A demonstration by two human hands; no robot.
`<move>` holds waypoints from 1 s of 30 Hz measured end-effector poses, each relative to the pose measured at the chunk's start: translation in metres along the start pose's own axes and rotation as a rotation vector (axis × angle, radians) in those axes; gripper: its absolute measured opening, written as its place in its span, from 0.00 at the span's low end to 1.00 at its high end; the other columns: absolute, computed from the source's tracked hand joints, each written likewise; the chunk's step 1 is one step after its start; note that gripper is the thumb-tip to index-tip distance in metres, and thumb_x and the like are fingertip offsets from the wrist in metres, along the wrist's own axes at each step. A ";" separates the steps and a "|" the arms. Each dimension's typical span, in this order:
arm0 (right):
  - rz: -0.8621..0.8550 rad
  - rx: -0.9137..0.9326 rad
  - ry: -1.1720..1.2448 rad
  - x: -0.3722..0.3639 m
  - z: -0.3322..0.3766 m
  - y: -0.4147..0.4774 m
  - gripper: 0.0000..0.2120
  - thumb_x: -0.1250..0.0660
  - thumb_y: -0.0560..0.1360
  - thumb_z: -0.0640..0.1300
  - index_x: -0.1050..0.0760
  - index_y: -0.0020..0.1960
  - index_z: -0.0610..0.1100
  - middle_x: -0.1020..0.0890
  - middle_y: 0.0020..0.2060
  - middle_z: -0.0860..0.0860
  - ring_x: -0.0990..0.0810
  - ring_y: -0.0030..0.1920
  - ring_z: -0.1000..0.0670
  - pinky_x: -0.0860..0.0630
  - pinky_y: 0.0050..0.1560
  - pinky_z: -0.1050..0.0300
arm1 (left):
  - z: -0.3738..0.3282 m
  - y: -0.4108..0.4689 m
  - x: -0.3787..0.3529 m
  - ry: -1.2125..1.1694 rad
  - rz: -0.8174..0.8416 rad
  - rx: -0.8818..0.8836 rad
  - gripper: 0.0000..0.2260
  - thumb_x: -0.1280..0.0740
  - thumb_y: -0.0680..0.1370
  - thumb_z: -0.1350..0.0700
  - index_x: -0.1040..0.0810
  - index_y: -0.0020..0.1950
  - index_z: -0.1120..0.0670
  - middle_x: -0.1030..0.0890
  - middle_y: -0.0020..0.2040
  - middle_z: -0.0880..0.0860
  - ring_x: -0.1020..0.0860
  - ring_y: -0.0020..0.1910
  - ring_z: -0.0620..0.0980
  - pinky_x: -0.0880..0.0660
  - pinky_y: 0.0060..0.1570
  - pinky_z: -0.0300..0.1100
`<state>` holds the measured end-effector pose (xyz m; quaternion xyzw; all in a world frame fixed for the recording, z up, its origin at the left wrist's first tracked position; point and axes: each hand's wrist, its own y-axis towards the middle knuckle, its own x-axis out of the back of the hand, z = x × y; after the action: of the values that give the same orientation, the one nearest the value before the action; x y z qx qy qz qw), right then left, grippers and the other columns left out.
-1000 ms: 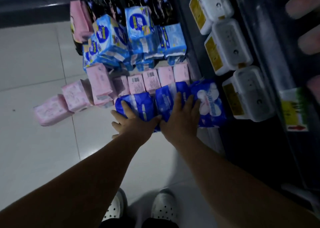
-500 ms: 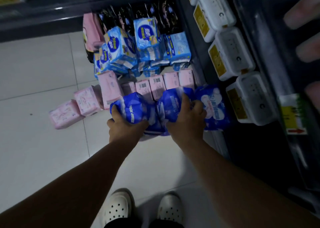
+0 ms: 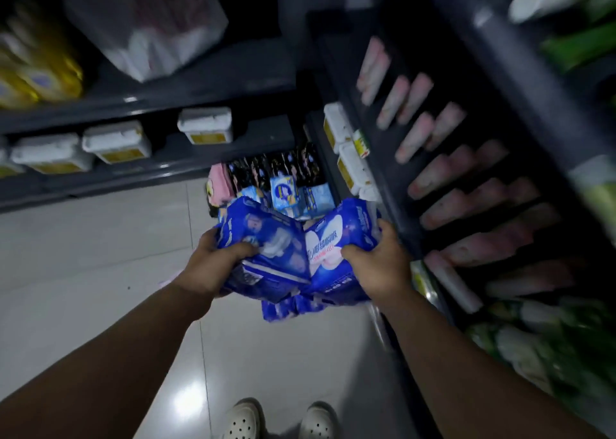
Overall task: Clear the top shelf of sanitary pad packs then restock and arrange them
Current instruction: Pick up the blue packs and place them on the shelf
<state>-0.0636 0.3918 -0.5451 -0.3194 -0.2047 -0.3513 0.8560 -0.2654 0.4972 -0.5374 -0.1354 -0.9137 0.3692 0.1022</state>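
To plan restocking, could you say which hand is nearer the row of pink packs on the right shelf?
Right. The right hand grips the blue packs just beside the pink packs; the left hand grips the bundle's far side, farther away.

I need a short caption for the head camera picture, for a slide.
Left hand and right hand hold a bundle of blue pad packs above the tiled floor.

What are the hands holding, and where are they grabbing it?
A bundle of dark blue pad packs: the left hand grips its left end, the right hand its right end.
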 end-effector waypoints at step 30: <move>-0.360 0.284 0.897 0.419 0.243 -0.326 0.20 0.35 0.75 0.42 0.30 0.67 0.44 0.15 0.49 0.43 0.17 0.36 0.46 0.21 0.33 0.52 | -0.374 -0.409 -0.018 0.168 0.900 -0.496 0.34 0.31 0.50 0.24 0.19 0.43 0.48 0.16 0.41 0.51 0.18 0.34 0.48 0.23 0.37 0.44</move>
<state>-0.0523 0.1834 0.0000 0.0231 0.0859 -0.5647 0.8205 -0.2115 0.4507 0.0124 -0.5643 -0.8136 0.1370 -0.0287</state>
